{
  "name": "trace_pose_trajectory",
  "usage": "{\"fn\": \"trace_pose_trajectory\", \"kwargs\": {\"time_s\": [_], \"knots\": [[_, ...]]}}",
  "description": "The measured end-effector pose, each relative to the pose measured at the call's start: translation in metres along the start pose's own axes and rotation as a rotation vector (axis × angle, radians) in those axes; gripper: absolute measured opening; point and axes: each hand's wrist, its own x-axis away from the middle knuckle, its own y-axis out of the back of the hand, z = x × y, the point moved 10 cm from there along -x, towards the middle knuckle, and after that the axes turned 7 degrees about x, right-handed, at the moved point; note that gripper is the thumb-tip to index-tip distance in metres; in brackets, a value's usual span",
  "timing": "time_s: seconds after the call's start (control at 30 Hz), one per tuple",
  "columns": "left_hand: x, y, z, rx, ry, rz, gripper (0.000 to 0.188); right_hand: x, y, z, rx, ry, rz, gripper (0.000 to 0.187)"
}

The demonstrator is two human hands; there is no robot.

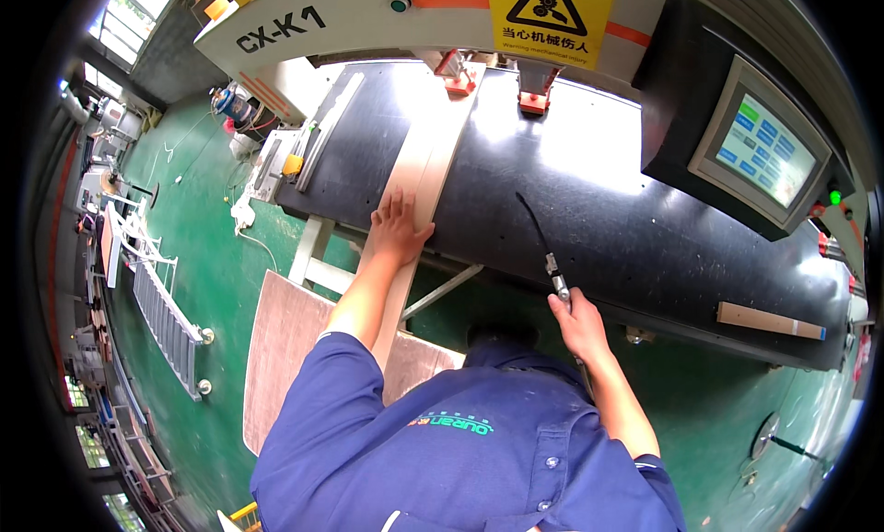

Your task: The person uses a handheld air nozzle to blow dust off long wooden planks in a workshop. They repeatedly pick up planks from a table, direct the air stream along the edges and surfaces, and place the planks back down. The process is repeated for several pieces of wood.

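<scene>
A long pale wooden board [428, 150] lies across the black machine table [516, 219], its near end jutting out over the front edge. Fingers spread, my left hand [398, 226] rests flat on this board close to the table's edge. In my right hand [580, 322] is an air blow gun [555, 272] with a thin dark nozzle pointing up over the table; my fingers are wrapped around its grip. The board's far end lies by a red-footed clamp [458, 83] under the machine's beam. A second red-footed clamp [533, 101] hangs to its right, apart from the board.
At the right, a control box with a touchscreen [764, 145] overhangs the table. A short wooden strip [769, 320] lies near the right front edge. Below my left arm is a brown panel [285, 348]. A grey metal step ladder [166, 325] stands on the green floor at left.
</scene>
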Motion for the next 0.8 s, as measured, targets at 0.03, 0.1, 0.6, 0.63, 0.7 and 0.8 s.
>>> {"fn": "trace_pose_trajectory", "kwargs": {"time_s": [0.03, 0.1, 0.6, 0.63, 0.7, 0.8], "knots": [[0.000, -0.002, 0.001, 0.013, -0.002, -0.011, 0.088, 0.000, -0.003, 0.001, 0.011, 0.002, 0.014, 0.047], [-0.001, -0.004, 0.003, 0.025, -0.007, -0.025, 0.088, 0.000, -0.007, 0.003, 0.031, 0.007, 0.042, 0.047], [0.008, -0.005, -0.001, 0.020, 0.028, 0.046, 0.087, 0.004, 0.005, -0.001, -0.052, -0.029, 0.022, 0.048], [0.006, -0.007, -0.002, 0.016, 0.026, 0.048, 0.087, 0.005, 0.007, 0.003, -0.052, -0.027, 0.025, 0.048], [0.002, -0.005, 0.003, 0.001, 0.020, 0.047, 0.087, 0.010, 0.010, 0.010, -0.061, -0.039, 0.048, 0.048], [0.003, -0.007, 0.000, -0.009, 0.020, 0.056, 0.087, 0.015, 0.013, 0.002, -0.073, -0.059, 0.039, 0.048]]}}
